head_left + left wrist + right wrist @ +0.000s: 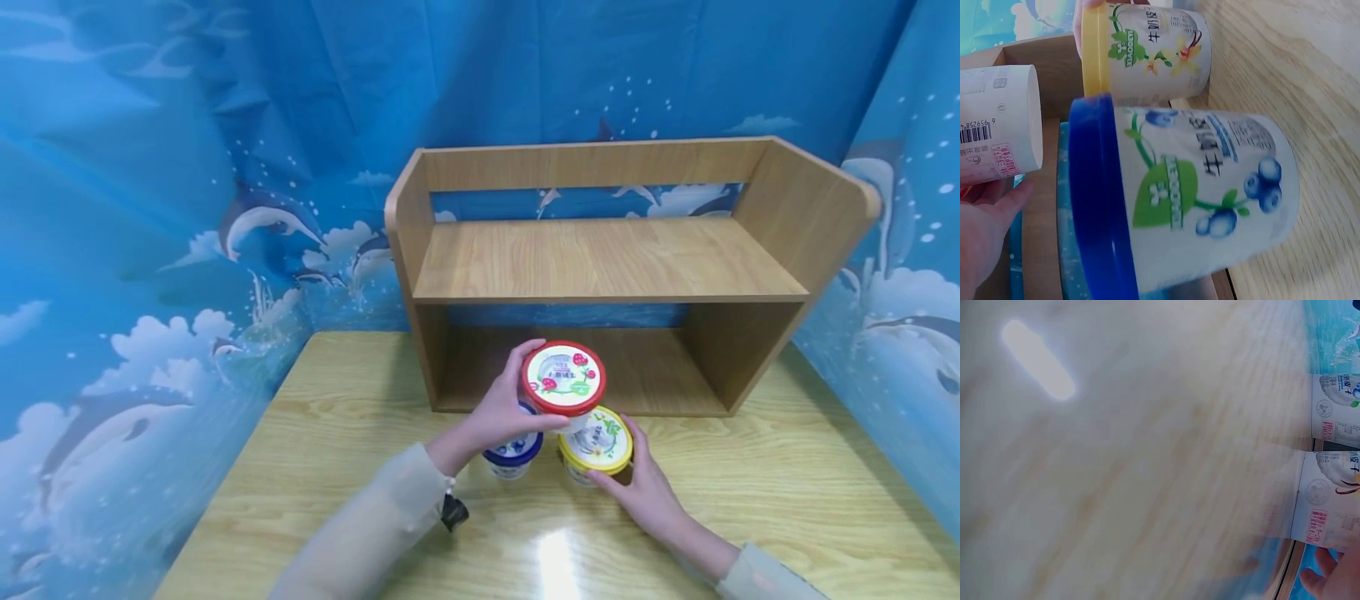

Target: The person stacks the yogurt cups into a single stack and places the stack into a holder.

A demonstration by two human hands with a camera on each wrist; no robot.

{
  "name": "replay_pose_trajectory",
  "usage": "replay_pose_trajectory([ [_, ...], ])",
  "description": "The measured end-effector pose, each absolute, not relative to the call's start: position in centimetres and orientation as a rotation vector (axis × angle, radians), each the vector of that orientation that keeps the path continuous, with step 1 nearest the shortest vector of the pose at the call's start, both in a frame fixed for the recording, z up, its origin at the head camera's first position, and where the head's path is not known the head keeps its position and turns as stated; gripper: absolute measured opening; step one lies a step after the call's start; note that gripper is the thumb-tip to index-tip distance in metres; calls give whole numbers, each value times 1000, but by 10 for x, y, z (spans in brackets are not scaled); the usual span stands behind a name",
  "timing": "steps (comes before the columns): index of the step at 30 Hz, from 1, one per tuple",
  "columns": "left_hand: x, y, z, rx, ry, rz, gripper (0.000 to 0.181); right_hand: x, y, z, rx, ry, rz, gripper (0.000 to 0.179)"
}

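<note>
My left hand (504,410) grips a tub with a red lid (564,377) printed with strawberries, held up above the two other tubs. Its white underside and barcode side (997,125) show in the left wrist view. With thumb and fingers round its sides, my right hand (651,493) holds the yellow-lidded tub (597,442), which stands upright on the table. A blue-lidded tub (514,450) with blueberries printed on it stands to the left, partly hidden under my left hand. In the right wrist view, my right hand (1340,578) shows only at the corner.
A two-level wooden shelf (611,258) stands on the table (300,467) just behind the tubs. Its lower compartment opens toward me. Blue dolphin-print cloth (150,250) hangs behind and at both sides.
</note>
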State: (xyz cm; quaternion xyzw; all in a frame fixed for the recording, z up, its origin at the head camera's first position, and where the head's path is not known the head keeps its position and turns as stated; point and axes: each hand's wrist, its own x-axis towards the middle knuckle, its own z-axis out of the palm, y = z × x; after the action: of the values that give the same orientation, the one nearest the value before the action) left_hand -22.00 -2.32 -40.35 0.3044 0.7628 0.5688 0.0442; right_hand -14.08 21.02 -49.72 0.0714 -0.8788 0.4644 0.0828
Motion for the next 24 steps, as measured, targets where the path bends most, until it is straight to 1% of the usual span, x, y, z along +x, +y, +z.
replay_pose_trajectory([
  [5,-220,-12,-405,1002,2229,1767,93,-141,210,-497,226,-2614,1394,93],
  [14,-218,5,-412,1030,2176,1764,95,-139,210,-495,238,-2613,1440,89],
  [24,-217,11,-418,988,2171,1716,94,-140,210,-493,211,-2621,1465,88],
])
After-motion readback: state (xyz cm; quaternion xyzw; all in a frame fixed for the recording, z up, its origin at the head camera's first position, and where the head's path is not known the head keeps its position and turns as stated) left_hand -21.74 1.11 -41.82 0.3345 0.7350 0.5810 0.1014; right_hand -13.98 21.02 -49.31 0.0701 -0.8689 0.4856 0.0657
